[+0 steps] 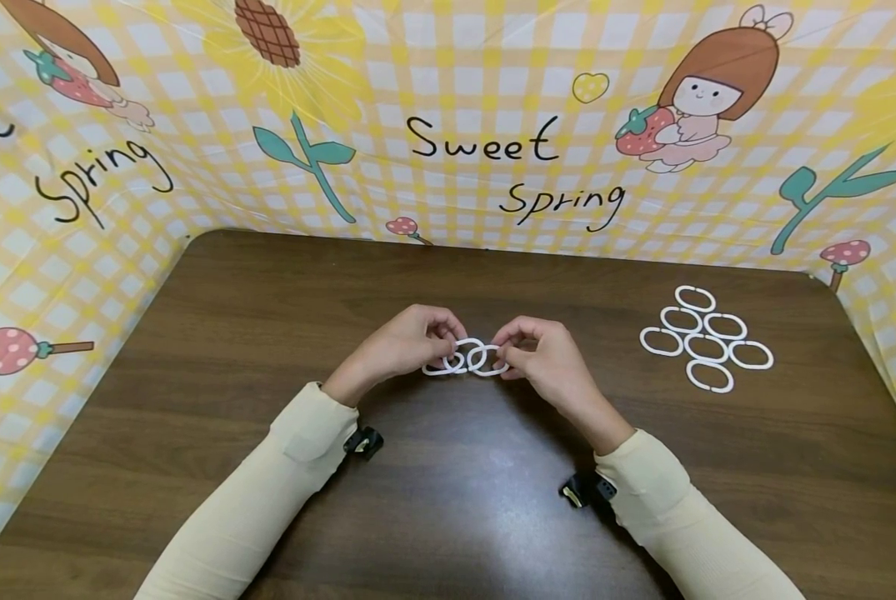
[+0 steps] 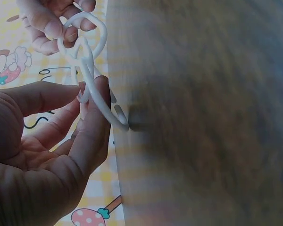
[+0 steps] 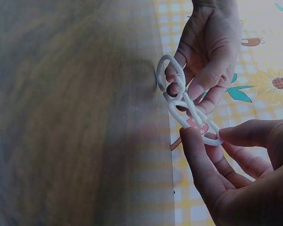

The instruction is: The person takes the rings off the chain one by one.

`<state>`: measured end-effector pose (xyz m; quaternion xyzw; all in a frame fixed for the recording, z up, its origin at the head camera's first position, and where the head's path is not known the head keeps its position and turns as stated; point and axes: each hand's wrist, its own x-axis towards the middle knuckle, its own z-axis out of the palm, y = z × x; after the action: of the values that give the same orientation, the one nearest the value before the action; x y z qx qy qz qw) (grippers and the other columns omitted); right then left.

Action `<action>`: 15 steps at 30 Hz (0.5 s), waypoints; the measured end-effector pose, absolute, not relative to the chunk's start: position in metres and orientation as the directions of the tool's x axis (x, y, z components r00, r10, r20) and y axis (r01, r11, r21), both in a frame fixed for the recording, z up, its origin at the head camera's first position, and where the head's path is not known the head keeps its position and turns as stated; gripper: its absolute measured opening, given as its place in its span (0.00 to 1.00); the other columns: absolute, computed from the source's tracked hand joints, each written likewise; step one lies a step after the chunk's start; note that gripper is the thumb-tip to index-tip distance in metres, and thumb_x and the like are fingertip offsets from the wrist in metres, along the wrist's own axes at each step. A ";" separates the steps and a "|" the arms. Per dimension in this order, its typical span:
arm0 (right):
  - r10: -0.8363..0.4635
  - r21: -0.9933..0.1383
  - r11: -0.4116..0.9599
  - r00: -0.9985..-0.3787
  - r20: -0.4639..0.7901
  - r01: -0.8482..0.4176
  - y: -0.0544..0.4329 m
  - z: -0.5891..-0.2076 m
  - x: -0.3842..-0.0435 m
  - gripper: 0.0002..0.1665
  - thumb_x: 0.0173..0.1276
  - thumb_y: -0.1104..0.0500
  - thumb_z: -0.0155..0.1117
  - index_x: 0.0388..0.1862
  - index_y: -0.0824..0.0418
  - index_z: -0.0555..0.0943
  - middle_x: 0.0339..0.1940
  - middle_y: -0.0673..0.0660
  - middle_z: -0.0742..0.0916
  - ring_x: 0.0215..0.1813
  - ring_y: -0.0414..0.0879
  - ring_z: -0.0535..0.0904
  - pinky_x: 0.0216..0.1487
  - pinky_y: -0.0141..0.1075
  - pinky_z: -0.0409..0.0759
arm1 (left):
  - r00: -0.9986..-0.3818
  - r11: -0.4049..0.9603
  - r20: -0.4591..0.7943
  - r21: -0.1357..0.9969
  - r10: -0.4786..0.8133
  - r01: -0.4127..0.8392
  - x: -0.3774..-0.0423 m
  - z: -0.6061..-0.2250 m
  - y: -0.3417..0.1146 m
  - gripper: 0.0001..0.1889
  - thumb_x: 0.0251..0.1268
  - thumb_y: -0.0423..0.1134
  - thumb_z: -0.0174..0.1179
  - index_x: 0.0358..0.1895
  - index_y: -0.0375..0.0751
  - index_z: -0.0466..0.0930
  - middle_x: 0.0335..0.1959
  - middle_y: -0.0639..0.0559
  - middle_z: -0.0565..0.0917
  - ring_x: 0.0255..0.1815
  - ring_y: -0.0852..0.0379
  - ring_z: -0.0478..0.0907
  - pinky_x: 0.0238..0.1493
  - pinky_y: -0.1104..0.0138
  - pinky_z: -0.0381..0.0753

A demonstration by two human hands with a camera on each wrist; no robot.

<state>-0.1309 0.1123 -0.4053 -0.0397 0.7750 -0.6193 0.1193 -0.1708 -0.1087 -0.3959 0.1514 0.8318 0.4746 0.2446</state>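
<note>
Three white oval plastic chain links hang together in a short chain between the hands, over the middle of the table. My left hand (image 1: 406, 343) pinches the middle link (image 2: 83, 56) between thumb and fingers, and the left end link (image 3: 163, 66) hangs at its fingertips. At the other end my right hand (image 1: 548, 354) pinches the right link (image 1: 488, 361) by its outer edge with thumb and forefinger. That right link passes through the middle one. A small gap shows in the left end link in the left wrist view.
Several loose white links (image 1: 706, 347) lie flat in a cluster at the right of the brown wooden table (image 1: 282, 283). A yellow checked cloth (image 1: 448, 92) with printed figures and flowers hangs behind the table and at its sides. Each sleeve has a small black wrist camera (image 1: 362, 442).
</note>
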 end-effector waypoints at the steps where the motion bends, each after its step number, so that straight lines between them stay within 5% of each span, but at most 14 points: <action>1: -0.210 -0.969 0.232 -0.968 -0.135 0.085 0.112 -0.405 -0.131 0.09 0.67 0.75 0.60 0.44 0.76 0.84 0.38 0.69 0.86 0.34 0.46 0.86 0.37 0.39 0.90 | -0.833 0.504 -0.264 0.864 0.486 0.020 -0.171 -0.396 -0.109 0.10 0.70 0.28 0.55 0.48 0.30 0.84 0.34 0.45 0.83 0.33 0.57 0.80 0.37 0.66 0.85; 15: -0.206 -0.964 0.252 -0.969 -0.135 0.081 0.112 -0.406 -0.131 0.09 0.67 0.75 0.61 0.44 0.75 0.84 0.38 0.69 0.86 0.34 0.46 0.86 0.36 0.39 0.90 | -0.836 0.525 -0.271 0.850 0.477 0.024 -0.171 -0.396 -0.109 0.08 0.70 0.29 0.57 0.46 0.31 0.84 0.32 0.46 0.83 0.31 0.58 0.80 0.35 0.67 0.84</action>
<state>-0.1309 0.1122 -0.4059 -0.0399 0.7825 -0.6101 0.1173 -0.1709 -0.1088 -0.3959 0.1494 0.8384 0.4636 0.2445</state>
